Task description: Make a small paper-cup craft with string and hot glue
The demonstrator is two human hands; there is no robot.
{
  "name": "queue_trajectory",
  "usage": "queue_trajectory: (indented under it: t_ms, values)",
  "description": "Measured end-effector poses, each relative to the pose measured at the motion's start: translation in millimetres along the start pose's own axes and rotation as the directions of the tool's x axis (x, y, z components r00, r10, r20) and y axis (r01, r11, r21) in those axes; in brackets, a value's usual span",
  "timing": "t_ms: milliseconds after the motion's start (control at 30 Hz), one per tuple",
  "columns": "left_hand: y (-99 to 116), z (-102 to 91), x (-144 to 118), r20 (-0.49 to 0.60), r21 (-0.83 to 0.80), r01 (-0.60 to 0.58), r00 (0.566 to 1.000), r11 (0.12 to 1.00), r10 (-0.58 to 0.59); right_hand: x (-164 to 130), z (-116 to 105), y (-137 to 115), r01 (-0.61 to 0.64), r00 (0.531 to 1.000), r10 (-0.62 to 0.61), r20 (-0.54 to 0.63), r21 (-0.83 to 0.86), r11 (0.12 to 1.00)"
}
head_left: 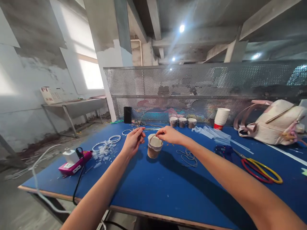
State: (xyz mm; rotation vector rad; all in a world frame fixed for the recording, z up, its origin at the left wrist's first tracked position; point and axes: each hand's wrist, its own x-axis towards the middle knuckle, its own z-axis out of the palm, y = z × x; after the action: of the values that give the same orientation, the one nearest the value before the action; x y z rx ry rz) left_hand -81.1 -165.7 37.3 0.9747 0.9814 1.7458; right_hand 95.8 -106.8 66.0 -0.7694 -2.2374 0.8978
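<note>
Head view: a person's two bare hands meet over a small brown paper cup (154,147) standing upright near the middle of a blue bench (168,188). The left hand (132,141) has its grip pinched shut on a thin strand (146,129) that runs across toward the right hand (170,134), whose fingers are closed on the strand just above the cup's rim. Red characters show on a white board (51,95) resting on a grey side table (76,107) by the wall; they are too small to read. A pink glue gun (74,163) with a black cord lies near the bench's left edge, with white rings (109,142) and clear scraps beside it. Three more small cups (182,122) stand in a row by the perforated metal screen (203,89), near a stack of white paper cups (221,118) with a red base. Scissors with red and yellow handles (260,169) lie to the right, a pale bag (273,123) beyond them. The near half of the bench, between the forearms and along its wooden front edge, lies bare blue.
</note>
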Motion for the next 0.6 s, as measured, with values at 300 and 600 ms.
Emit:
queue_trajectory:
  t_ms: [300,600]
  values:
    - [-18,-11.8,-13,0.056,-0.057,0.195,0.980,0.979,-0.192,-27,-37,-10,0.006,0.987,-0.005,0.159,-0.005,1.000]
    - [-30,10.6,-40,0.228,0.028,0.415,0.883,0.909,-0.410,-73,-44,-24,-0.035,0.976,0.042,0.212,-0.038,0.999]
